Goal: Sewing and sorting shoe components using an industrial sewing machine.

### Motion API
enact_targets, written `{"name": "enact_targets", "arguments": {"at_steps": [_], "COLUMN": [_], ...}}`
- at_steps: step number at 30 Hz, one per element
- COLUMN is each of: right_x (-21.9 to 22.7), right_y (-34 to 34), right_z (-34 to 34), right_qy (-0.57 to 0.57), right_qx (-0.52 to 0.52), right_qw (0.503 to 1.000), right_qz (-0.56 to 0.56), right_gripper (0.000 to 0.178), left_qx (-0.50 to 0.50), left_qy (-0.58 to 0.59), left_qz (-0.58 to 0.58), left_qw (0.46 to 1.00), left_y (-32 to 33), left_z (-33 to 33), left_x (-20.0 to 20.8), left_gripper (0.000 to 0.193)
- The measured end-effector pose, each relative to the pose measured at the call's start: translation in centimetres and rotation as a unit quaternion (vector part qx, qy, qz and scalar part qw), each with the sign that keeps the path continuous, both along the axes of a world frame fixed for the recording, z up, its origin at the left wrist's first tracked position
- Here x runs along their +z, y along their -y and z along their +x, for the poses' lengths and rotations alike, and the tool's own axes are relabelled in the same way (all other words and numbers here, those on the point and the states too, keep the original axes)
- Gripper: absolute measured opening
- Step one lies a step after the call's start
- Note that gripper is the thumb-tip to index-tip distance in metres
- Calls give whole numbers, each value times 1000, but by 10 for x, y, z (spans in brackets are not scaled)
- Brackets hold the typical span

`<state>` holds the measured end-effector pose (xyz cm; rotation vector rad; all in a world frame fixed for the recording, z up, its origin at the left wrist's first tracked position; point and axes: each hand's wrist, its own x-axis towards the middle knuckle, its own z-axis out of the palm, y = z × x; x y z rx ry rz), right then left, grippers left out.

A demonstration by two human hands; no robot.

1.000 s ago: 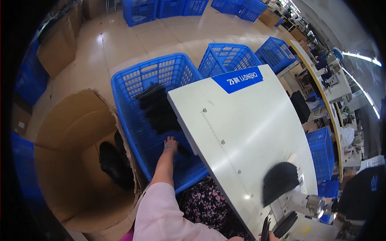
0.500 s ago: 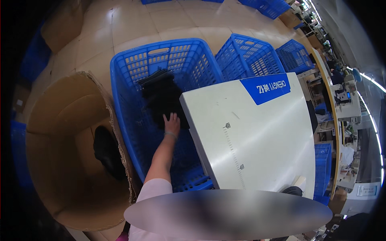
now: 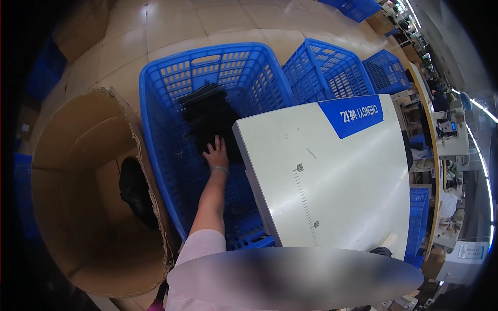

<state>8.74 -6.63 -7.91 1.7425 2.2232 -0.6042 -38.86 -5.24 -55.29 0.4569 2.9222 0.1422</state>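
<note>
My left hand reaches down into a large blue plastic basket. Its fingers are spread and rest on the near end of a stack of black cloth pieces, with a band around the wrist. The hand is not closed around any of the cloth. The stack lies aslant inside the basket, its right part hidden under the edge of a pale tabletop. My right hand does not show; a blurred patch covers the lower middle of the picture.
Left of the basket stands an open cardboard box with a black bundle inside. More blue baskets stand beyond the tabletop. Along the right side run work tables with machines. Tiled floor lies behind.
My left hand has shifted slightly up and left over the black cloth, its fingers spreading wider. The view has tilted a little, so the basket and tabletop sit slightly differently.
</note>
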Motion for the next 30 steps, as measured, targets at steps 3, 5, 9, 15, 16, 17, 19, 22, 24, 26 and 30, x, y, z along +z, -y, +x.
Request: {"name": "enact_targets", "arguments": {"at_steps": [3, 5, 9, 15, 16, 17, 19, 22, 24, 26, 30], "right_x": [-4, -5, -4, -5, -7, -9, -11, -13, -38, -74, -15], "right_y": [-9, 6, -6, 3, 3, 4, 4, 4, -2, -18, 7], "right_z": [8, 7, 15, 2, 7, 10, 15, 13, 46, 87, -3], "right_qy": [202, -1, 209, -6, -19, -31, -38, -23, 10, 67, -97], "right_qx": [658, 19, 648, 28, 38, 50, 57, 59, 35, -37, 81], "right_qw": [652, 999, 656, 999, 998, 997, 997, 998, 998, 987, 987], "right_qz": [320, 26, 325, 33, 39, 43, 32, 20, 46, -143, 99], "right_gripper": [27, 29, 30, 32, 32, 32, 32, 34, 35, 35, 18], "left_qx": [31, 49, 162, 170, 170, 177, 188, 295, 166, 174, 305], "left_qy": [60, 7, 6, 167, 163, 144, 116, 93, 143, 180, 259], "left_qz": [28, 9, 69, 1, 2, 42, 78, 278, 161, 162, 271], "left_qw": [997, 999, 984, 971, 972, 973, 972, 909, 962, 955, 875], "left_y": [-3, 7, 30, -18, -15, -5, 18, 34, -5, 6, 13], "left_z": [-13, -19, -15, 12, 11, 11, 11, 19, 42, 41, 37], "left_x": [25, 20, 5, 39, 39, 27, -1, -17, 24, 45, 93], "left_gripper": [50, 49, 48, 43, 43, 43, 43, 47, 54, 59, 74]}}
